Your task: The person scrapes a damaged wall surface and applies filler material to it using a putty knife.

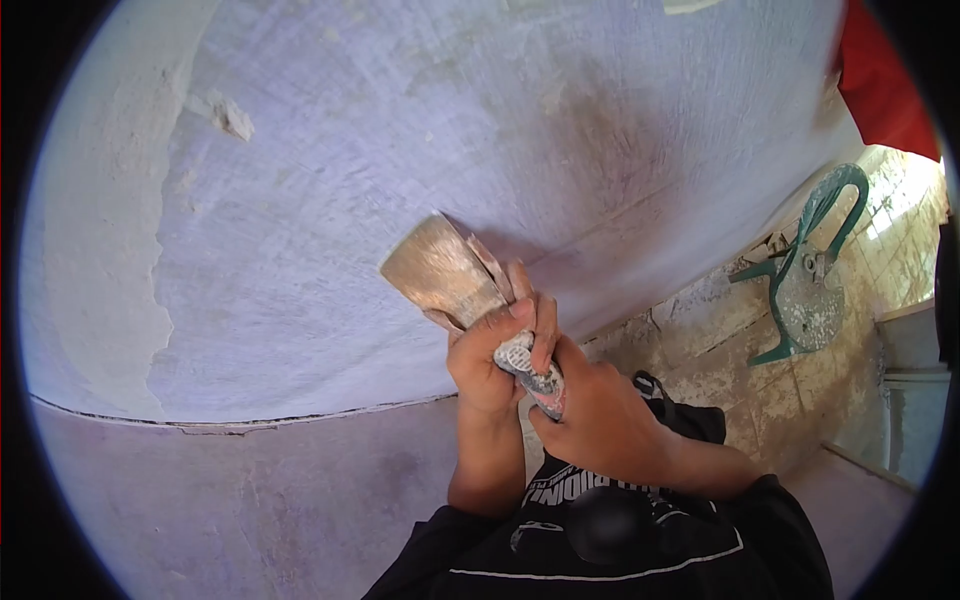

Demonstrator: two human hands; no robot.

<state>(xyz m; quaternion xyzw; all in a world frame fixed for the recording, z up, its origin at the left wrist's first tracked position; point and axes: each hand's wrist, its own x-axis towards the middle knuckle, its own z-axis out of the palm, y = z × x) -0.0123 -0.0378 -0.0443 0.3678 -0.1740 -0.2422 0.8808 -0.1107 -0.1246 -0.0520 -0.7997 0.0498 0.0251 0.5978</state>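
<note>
A wide-bladed scraper (pixel 440 268) with a worn, dusty metal blade points up and left, overlapping the pale purple wall (pixel 330 250). My left hand (pixel 485 365) is closed around the neck of the scraper, its thumb lying along the base of the blade. Lower down, my right hand (pixel 605 415) is wrapped round the grey and reddish handle (pixel 537 375). Fingers of both hands bunch together there, and part of the handle is hidden. Left of the blade, the purple coat ends in a ragged edge beside a whitish patch (pixel 115 230).
A green plastic chair (pixel 810 300), spattered with white, is at the right on the dusty tiled floor (pixel 730 345). Red cloth (pixel 885 85) hangs at the upper right. A dark crack (pixel 225 430) runs along the wall's lower edge.
</note>
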